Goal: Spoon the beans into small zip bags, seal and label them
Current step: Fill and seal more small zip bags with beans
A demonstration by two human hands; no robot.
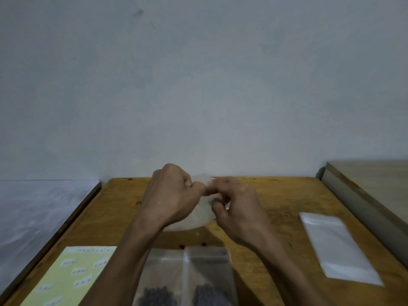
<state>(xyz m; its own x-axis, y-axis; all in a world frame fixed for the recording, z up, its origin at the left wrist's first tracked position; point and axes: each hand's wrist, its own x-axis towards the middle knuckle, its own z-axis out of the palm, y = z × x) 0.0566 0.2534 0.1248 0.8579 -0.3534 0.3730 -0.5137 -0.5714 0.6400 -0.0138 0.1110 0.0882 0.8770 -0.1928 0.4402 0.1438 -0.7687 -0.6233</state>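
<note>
- The left hand (pixel 174 195) and right hand (pixel 238 208) are meeting above the middle of the wooden surface (pixel 276 195), holding a clear bag (pixel 198 217) between them.
- The fingers of both hands are curling and pinching the bag's top edge; the bag is hanging down between the wrists.
- Two bags with dark beans (pixel 185 279) are lying side by side at the near edge.
- A label sheet (pixel 70 277) is lying at near left.
- Empty bags (pixel 337 246) are lying at right.
</note>
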